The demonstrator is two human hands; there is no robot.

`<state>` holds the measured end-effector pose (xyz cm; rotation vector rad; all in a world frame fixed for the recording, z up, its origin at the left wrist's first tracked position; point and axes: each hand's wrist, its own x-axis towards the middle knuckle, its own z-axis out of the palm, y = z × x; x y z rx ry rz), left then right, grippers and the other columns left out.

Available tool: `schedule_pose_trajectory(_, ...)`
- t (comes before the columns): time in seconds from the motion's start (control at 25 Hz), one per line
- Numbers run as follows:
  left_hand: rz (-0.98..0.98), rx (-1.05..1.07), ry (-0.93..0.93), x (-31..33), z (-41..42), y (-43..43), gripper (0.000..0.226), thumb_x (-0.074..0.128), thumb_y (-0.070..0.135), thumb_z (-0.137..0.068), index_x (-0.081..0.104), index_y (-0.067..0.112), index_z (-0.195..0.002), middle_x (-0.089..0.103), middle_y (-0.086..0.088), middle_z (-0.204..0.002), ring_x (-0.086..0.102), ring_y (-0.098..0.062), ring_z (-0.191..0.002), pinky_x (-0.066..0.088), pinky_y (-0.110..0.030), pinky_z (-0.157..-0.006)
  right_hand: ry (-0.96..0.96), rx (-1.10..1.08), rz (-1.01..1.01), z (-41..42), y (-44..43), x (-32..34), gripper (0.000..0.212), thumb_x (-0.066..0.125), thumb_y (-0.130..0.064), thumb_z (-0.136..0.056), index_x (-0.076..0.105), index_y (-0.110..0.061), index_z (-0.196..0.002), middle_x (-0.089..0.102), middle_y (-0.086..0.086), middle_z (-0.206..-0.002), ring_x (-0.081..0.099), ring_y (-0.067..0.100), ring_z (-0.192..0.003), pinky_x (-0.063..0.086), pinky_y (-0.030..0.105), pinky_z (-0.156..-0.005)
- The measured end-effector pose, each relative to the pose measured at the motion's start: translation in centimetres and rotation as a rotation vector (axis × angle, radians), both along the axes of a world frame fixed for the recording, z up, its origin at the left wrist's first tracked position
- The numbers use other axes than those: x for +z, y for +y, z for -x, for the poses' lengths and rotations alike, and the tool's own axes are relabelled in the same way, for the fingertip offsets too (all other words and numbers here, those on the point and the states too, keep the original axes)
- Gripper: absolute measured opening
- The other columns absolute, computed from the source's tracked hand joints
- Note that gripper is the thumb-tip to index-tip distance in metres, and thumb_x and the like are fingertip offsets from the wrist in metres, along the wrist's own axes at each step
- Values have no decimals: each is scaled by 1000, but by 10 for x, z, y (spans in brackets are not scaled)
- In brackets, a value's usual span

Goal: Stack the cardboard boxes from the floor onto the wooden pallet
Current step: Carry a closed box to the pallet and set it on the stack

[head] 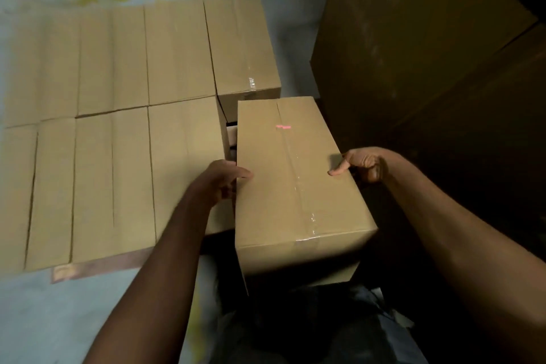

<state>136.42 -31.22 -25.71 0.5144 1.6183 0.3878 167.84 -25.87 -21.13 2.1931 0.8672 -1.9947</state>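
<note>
Box: gripped between left hand and right hand, thumbs over its top edges; stacked boxes on pallet lie left of the left hand; advise keeping it level, lowering flush against them

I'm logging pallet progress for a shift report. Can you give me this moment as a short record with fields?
held box: taped cardboard, carried lengthwise at the stack's right side
left hand: grips its left edge, thumb on top
right hand: grips its right edge
stacked boxes: two rows, tops level
gap: dark opening between stack and held box; near right slot looks unfilled
pallet: wooden edge shows under the near row
dark cartons: tall pile at right
</note>
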Motion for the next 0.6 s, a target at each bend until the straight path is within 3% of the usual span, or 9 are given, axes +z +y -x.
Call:
schedule_pose_trajectory(0.04, 25, 9, -6, -10, -7, -1, 21, 82, 6, -78, 72, 6, -97, 70, -18, -95, 64, -29, -83, 53, -39, -75, 1, 34, 6, -6, 7, -11, 34, 86, -2, -76, 64, -3, -103, 64, 13, -106, 60, 26, -91, 49, 37, -80)
schedule_pose_trajectory(0.12, 65, 56, -7, -29, -17, -3, 30, 84, 7, -75, 72, 4, -102, 71, -25, -106, 64, -33, -90, 54, -49, -84, 28, 149, 27, -22, 24, -50, 86, 105, -20, -41, 68, 1, -116, 68, 16, -118, 62, 31, -109, 46, 44, -106)
schedule_pose_trajectory(0.16, 71, 78, 8, -37, -19, -2, 32, 84, 6, -75, 72, 3, -104, 71, -27, -104, 63, -33, -88, 54, -50, -83, 63, 184, 47, -29, 32, -72, 100, 106, -22, -29, 69, 1, -120, 69, 19, -123, 63, 35, -116, 44, 50, -110)
schedule_pose_trajectory(0.2, 59, 96, 17, -45, -20, 0, 31, 84, 4, -76, 71, 2, -105, 70, -25, -99, 62, -32, -86, 53, -48, -80, 87, 194, 64, -30, 38, -85, 96, 104, -18, -34, 69, 2, -121, 70, 20, -124, 64, 38, -118, 46, 54, -109)
schedule_pose_trajectory(0.24, 47, 104, 32, -53, -20, 4, 31, 82, 2, -78, 70, 3, -106, 70, -20, -96, 63, -31, -84, 52, -43, -77, 73, 195, 55, -25, 40, -87, 78, 99, -10, -50, 68, 3, -121, 70, 22, -122, 64, 39, -115, 50, 54, -104)
schedule_pose_trajectory(0.32, 39, 110, 69, -69, -18, 12, 34, 81, -2, -80, 68, 5, -110, 71, -13, -94, 65, -27, -82, 54, -37, -73, 41, 180, -20, -15, 42, -93, 51, 84, 4, -73, 61, -5, -118, 66, 17, -114, 62, 33, -103, 55, 48, -83)
schedule_pose_trajectory(0.36, 39, 122, 86, -78, -16, 17, 37, 81, -4, -80, 66, 6, -112, 71, -12, -94, 66, -25, -80, 56, -35, -70, 39, 147, -47, -12, 46, -106, 52, 82, 7, -75, 58, -10, -118, 64, 13, -112, 60, 30, -97, 54, 46, -77)
schedule_pose_trajectory(0.48, 7, 193, 127, -108, -5, 31, 48, 83, -9, -76, 65, 6, -119, 73, -16, -99, 66, -24, -74, 58, -29, -61, 49, 70, -89, -1, 57, -149, 64, 84, 10, -70, 56, -13, -124, 65, 15, -118, 61, 27, -98, 56, 43, -78)
schedule_pose_trajectory(0.6, 12, 248, 173, -141, 10, 42, 61, 90, -4, -70, 67, 6, -126, 75, -16, -108, 73, -29, -87, 62, -41, -81, 60, 11, -112, 13, 63, -190, 69, 83, 13, -71, 54, -11, -129, 67, 17, -119, 61, 22, -94, 54, 37, -77)
